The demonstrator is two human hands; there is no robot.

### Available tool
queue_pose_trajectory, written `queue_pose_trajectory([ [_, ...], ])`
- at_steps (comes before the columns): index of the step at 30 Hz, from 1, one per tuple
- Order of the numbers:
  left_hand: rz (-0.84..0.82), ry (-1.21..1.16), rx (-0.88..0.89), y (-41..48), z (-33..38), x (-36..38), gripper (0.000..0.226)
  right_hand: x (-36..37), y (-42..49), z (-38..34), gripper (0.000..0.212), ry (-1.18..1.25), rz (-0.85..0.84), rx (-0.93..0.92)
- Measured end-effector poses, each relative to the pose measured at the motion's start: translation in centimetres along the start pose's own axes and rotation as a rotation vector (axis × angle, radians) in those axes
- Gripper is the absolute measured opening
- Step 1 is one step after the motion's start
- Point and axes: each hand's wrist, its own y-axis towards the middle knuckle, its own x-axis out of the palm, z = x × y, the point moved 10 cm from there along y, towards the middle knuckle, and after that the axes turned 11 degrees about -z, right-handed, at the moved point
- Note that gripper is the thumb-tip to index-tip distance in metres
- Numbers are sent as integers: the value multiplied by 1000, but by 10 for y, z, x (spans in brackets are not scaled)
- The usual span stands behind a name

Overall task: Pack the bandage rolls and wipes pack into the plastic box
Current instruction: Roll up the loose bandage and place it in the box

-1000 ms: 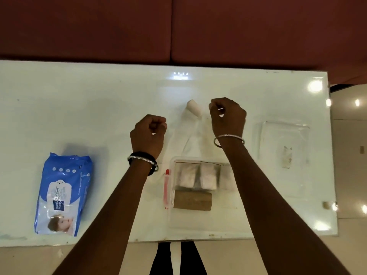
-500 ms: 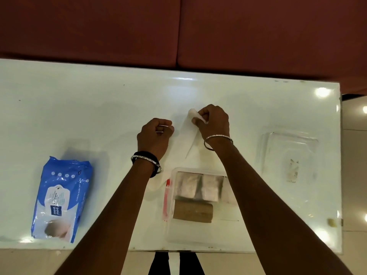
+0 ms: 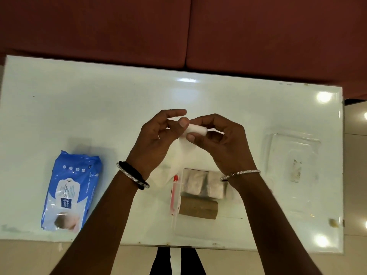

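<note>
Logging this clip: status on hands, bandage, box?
Both hands, left hand and right hand, on the white bandage roll, tail trailing. Plastic box open, rolls inside. Wipes pack outside, left. Nothing blocking.

white bandage roll – part-unwound, aloft | wipes pack – flat, left | plastic box – open

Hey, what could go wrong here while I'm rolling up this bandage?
1. The loose tail hanging from the white roll between your left hand and right hand may roll up slack or crooked.
2. That tail trails toward the plastic box and could snag its rim.
</note>
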Motion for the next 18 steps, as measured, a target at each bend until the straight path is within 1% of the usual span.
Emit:
queue_pose_trajectory([
  [3,-11,-10,38,-15,2,-1,24,10,-8,-5,24,-2,12,0],
  [5,33,-8,69,-24,5,-6,19,15,-9,-11,25,-33,18,-20],
  [10,160,-116,140,-51,17,-31,28,40,-6,-38,28,-22,-1,-118],
  [13,217,-137,185,-67,32,-49,37,60,-3,-56,31,9,-58,-177],
  [16,250,-137,214,-81,44,-65,40,79,-1,-66,35,82,-140,-183],
  [18,252,-152,228,-89,50,-75,38,89,-2,-70,36,127,-178,-163],
])
